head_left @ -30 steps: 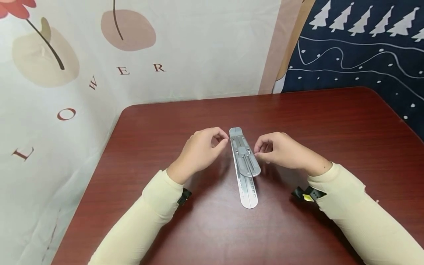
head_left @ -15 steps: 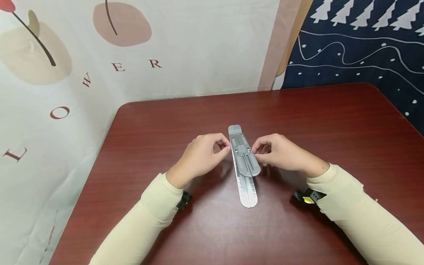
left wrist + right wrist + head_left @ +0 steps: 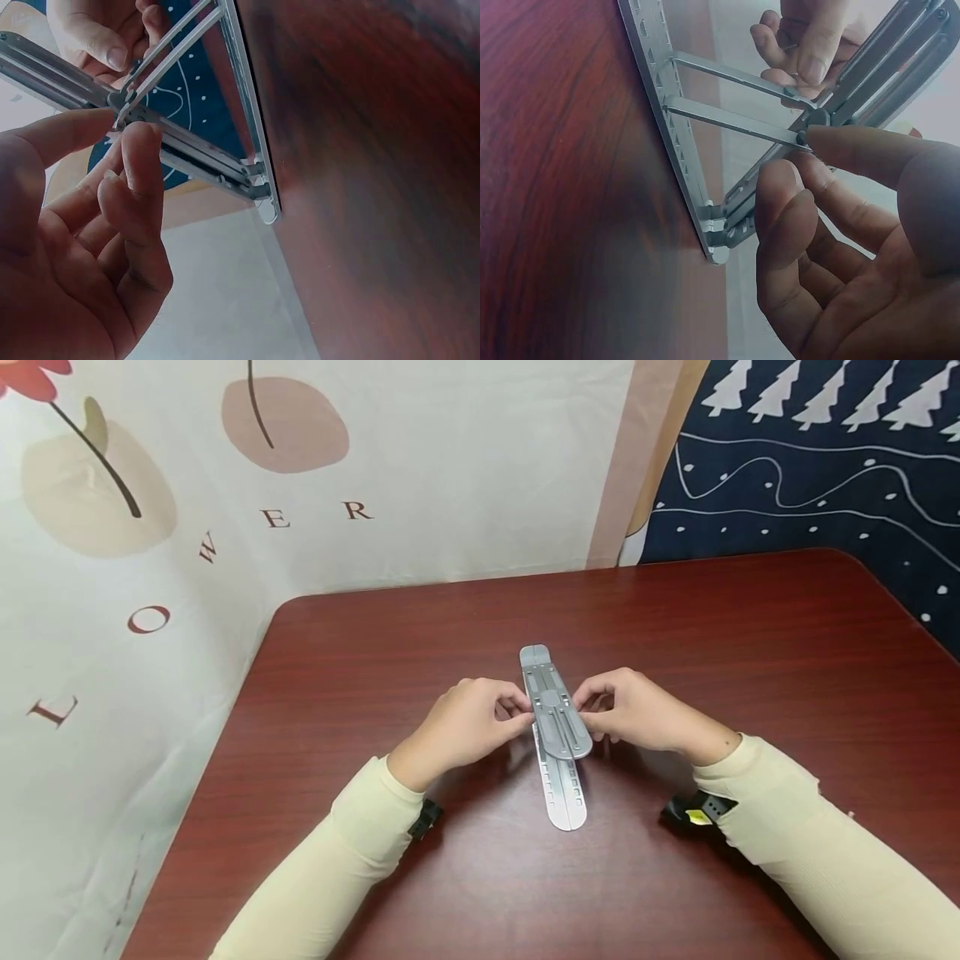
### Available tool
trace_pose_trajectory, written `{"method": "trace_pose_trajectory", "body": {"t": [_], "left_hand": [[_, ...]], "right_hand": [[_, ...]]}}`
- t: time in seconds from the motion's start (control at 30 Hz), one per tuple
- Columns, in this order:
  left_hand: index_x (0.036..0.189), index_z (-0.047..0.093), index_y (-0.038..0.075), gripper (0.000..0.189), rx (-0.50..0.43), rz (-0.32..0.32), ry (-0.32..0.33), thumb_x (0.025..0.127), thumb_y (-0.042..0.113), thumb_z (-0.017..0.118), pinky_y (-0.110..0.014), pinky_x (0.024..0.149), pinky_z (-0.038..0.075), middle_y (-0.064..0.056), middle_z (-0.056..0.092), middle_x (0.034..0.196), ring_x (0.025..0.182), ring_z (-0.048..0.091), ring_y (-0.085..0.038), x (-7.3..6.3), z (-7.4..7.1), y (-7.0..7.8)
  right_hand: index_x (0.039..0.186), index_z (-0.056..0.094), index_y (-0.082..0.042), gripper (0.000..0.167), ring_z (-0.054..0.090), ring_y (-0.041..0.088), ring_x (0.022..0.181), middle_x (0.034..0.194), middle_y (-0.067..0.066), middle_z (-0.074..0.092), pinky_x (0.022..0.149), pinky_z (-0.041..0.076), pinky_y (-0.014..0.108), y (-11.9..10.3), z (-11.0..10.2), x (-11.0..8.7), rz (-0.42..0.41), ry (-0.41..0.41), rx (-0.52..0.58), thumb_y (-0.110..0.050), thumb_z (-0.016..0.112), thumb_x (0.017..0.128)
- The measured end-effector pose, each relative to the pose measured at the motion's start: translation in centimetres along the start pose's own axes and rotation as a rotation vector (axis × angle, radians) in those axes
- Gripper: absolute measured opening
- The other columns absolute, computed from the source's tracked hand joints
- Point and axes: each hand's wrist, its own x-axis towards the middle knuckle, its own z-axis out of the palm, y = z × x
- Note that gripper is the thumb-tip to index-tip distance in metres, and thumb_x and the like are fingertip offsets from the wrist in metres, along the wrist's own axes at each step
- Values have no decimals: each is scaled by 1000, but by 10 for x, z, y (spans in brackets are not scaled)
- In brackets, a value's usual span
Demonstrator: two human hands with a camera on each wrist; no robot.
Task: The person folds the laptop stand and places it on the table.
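A grey metal folding laptop stand (image 3: pixel 558 731) is on the table in front of me, pointing away. Its slotted base (image 3: pixel 561 797) lies flat, while the upper arm (image 3: pixel 202 150) slopes up from the far end. Thin struts (image 3: pixel 735 122) run from the base slots to the pivot on the arm. My left hand (image 3: pixel 468 722) pinches the left side at that pivot between thumb and forefinger. On the opposite side my right hand (image 3: pixel 637 710) pinches the pivot and strut end likewise. Fingertips partly hide the pivot in both wrist views.
The stand is on a dark red-brown wooden table (image 3: pixel 360 652) with rounded corners. A pale printed cloth (image 3: pixel 480 468) hangs behind and to the left, a navy one with white trees (image 3: pixel 787 485) at the back right. A black wrist strap (image 3: pixel 425 818) shows under the left sleeve.
My left hand has moved right and toward me, from beside the stand's far part to its pivot. The right hand has closed in slightly on its side. The stand has hardly moved.
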Motion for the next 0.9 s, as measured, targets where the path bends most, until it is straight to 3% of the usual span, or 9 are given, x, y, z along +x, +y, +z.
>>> {"method": "trace_pose_trajectory", "body": {"t": [0.3,0.63,0.9], "left_hand": [[92,77,24,6,19,-14,-39,89,28,73,-25,67,50,12,73,81,72,64,-1,1,5,0],[90,77,23,5,-8,-9,-42,89,25,73,-26,70,52,10,75,81,74,67,-1,1,10,0],[91,77,21,6,-33,-8,-39,90,23,72,-27,72,53,9,76,80,64,66,4,2,10,-1]], "right_hand": [[96,72,-2,9,63,20,58,71,5,65,55,56,38,4,4,2,11,-20,42,-5,65,92],[98,70,1,11,65,22,57,77,7,70,56,57,39,5,6,2,26,-33,86,-1,62,91],[96,69,0,9,65,22,57,77,7,70,55,56,38,3,7,3,10,-27,69,-1,62,92]]}}
